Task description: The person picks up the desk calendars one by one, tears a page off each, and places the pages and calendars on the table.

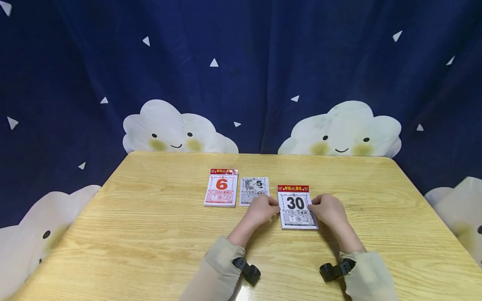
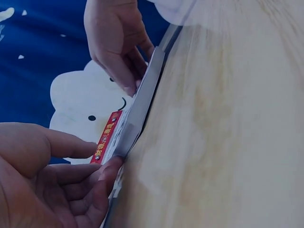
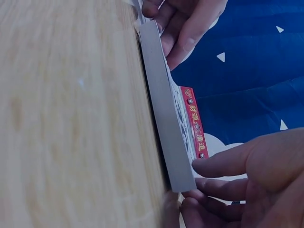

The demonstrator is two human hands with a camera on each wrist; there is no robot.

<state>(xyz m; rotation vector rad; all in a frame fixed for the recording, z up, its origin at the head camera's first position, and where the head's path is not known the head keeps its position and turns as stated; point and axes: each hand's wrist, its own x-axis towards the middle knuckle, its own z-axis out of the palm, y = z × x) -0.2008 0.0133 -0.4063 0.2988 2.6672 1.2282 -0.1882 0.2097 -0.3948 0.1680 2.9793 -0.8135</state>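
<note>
A tear-off calendar pad (image 1: pixel 295 217) with a red header strip and a black 30 is held by its two sides. My left hand (image 1: pixel 262 209) pinches its left edge, thumb on the face and fingers at the side and below. From the opposite edge my right hand (image 1: pixel 328 210) pinches it the same way. The pad's thick grey page edge (image 3: pixel 166 109) faces the right wrist camera, with a dark line of shadow under it. Whether the pad is lifted off the table, I cannot tell. Just behind my left hand lies a calendar sheet (image 1: pixel 248 196) with a black 5, partly covered by the fingers.
Farther left on the wooden table (image 1: pixel 132 234) lies another calendar pad (image 1: pixel 221 196) with a red header and a red 6. A dark blue curtain (image 1: pixel 241 33) with clouds and small white triangles hangs behind the table's far edge. Dark cameras are strapped at both wrists.
</note>
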